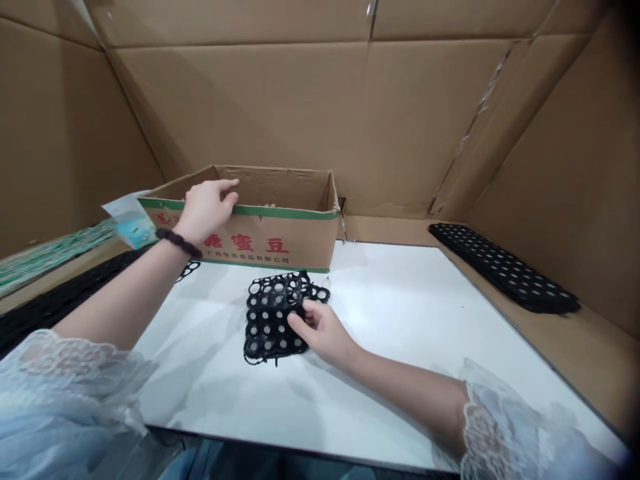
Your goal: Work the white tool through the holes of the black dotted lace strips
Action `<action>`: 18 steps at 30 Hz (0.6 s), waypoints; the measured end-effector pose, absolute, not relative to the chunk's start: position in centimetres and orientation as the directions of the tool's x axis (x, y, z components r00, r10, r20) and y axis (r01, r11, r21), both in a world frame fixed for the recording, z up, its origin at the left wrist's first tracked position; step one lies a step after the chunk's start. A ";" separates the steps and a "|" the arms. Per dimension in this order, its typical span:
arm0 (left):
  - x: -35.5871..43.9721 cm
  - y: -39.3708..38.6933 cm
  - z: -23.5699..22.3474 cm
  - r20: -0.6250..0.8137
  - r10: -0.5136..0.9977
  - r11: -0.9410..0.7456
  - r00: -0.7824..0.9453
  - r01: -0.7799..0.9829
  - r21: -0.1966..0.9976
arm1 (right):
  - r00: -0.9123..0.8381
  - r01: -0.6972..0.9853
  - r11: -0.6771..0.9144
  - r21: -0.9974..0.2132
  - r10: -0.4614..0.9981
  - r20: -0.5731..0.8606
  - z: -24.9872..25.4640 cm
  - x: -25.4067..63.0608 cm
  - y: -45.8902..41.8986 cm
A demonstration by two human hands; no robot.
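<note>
Packing workstation — cardboard walls [280,100], white tabletop [400,313] (stacked black perforated trays [505,273])

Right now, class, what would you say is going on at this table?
A person works alone at a white table walled in by cardboard. The right hand rests its fingers on a black plastic grid sheet full of round holes lying flat on the table. The left hand, a dark bead bracelet at its wrist, reaches over the rim of an open brown cardboard box with red lettering. A stack of similar black sheets lies at the right.

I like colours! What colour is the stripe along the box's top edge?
Green, on the cardboard box, seen in the head view.
</note>
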State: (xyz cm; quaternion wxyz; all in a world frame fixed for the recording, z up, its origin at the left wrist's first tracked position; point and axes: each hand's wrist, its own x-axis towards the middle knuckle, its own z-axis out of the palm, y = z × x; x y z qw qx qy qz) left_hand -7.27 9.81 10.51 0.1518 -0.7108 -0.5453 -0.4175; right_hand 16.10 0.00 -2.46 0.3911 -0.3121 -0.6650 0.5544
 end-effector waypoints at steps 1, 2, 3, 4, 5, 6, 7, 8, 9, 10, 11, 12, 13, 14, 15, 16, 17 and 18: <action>-6.6 8.8 10.0 0.782 0.617 -0.369 0.088 0.910 0.188 | -0.494 -0.030 0.169 -0.985 0.854 0.162 -2.4 16.0 0.0; -5.8 7.4 9.2 0.797 0.586 -0.400 0.143 0.907 0.132 | -0.488 -0.034 0.150 -0.988 0.860 0.148 -2.3 16.0 0.1; -4.9 5.8 8.2 0.790 0.584 -0.431 0.185 0.896 0.108 | -0.482 -0.030 0.140 -0.990 0.865 0.137 -2.3 15.9 0.1; -3.9 4.0 7.0 0.747 0.609 -0.481 0.266 0.873 0.081 | -0.475 -0.018 0.143 -0.990 0.870 0.134 -2.3 15.9 0.1; -3.1 2.4 5.8 0.642 0.659 -0.557 0.391 0.827 0.068 | -0.469 -0.001 0.160 -0.987 0.872 0.142 -2.3 15.8 0.1; -2.3 0.9 4.6 0.501 0.725 -0.588 0.473 0.803 0.094 | -0.474 0.017 0.189 -0.982 0.866 0.159 -2.3 15.9 0.0; -1.8 -0.2 3.6 0.411 0.763 -0.591 0.498 0.795 0.136 | -0.490 0.030 0.223 -0.974 0.853 0.180 -2.4 15.9 0.0; -1.4 -1.0 2.8 0.352 0.788 -0.586 0.505 0.791 0.177 | -0.515 0.036 0.256 -0.966 0.833 0.202 -2.4 15.9 0.0; -1.2 -1.5 2.3 0.311 0.814 -0.566 0.491 0.792 0.229 | -0.541 0.032 0.280 -0.959 0.812 0.219 -2.4 16.0 0.0; -1.1 -1.7 2.0 0.283 0.839 -0.536 0.465 0.795 0.285 | -0.560 0.024 0.293 -0.956 0.796 0.230 -2.5 16.0 0.0; -1.0 -1.7 2.0 0.251 0.864 -0.501 0.436 0.794 0.344 | -0.570 0.012 0.297 -0.955 0.787 0.238 -2.5 16.1 0.0; -1.0 -1.6 2.3 0.212 0.886 -0.464 0.413 0.788 0.405 | -0.571 -0.001 0.295 -0.955 0.784 0.243 -2.5 16.1 0.1; -1.1 -1.4 2.9 0.171 0.902 -0.430 0.397 0.777 0.460 | -0.562 -0.010 0.291 -0.957 0.790 0.246 -2.6 16.1 0.1; -1.1 -1.2 3.6 0.150 0.911 -0.405 0.384 0.765 0.501 | -0.544 -0.016 0.284 -0.959 0.802 0.247 -2.7 16.1 0.2; -1.1 -0.8 4.5 0.172 0.916 -0.397 0.363 0.753 0.524 | -0.522 -0.020 0.278 -0.960 0.816 0.247 -2.7 16.1 0.3; -1.3 -0.3 5.6 0.255 0.912 -0.409 0.321 0.748 0.523 | -0.504 -0.021 0.274 -0.961 0.828 0.247 -2.8 16.1 0.3; -1.5 0.4 6.7 0.391 0.887 -0.429 0.247 0.753 0.498 | -0.492 -0.021 0.272 -0.962 0.835 0.247 -2.9 16.1 0.3; -2.0 1.3 7.9 0.552 0.821 -0.442 0.144 0.773 0.455 | -0.488 -0.022 0.270 -0.963 0.837 0.246 -3.0 16.0 0.2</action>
